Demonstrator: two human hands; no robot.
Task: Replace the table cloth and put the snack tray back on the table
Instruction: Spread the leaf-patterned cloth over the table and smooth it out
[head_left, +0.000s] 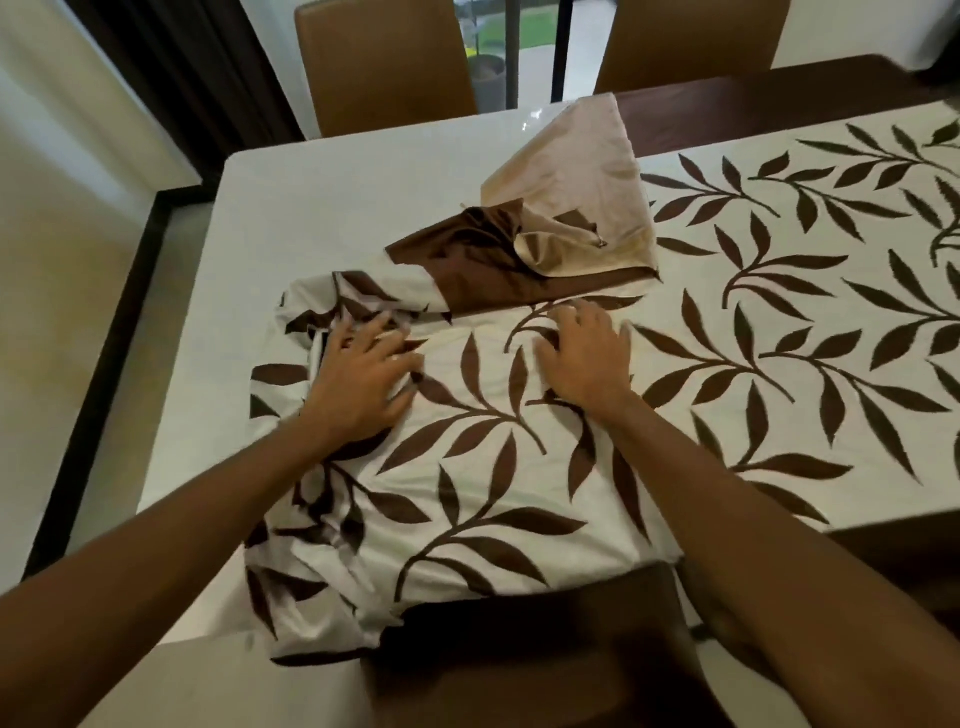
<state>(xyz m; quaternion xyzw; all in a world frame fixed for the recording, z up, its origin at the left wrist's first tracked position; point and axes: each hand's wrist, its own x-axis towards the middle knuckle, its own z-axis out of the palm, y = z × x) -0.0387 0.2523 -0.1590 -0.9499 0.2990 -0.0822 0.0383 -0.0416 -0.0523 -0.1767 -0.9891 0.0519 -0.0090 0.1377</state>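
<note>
1. The left hand (363, 379) lies spread on the bunched left end of the cream, brown-leaf fabric table cloth (519, 467). The right hand (587, 358) presses flat cloth with loosely bent fingers, gripping nothing.
2. The cloth's length runs rightward from both hands.
3. The glossy white table (311, 208) shows left of the bunch.
4. Tan chairs (384, 62) stand at the far side; no snack tray is visible.

Table cloth (519, 467): cream cloth with brown leaf print, smooth, faint satin sheen, creased at the left end. Turned-back corner: beige lining (582, 171), softly lustrous; brown border (467, 260), satiny. Worktop (311, 208): white, hard, glossy, possibly glass or lacquer. Far strip (727, 98): dark wood. Chairs (384, 67): tan, matt, leather-like upholstery.
</note>
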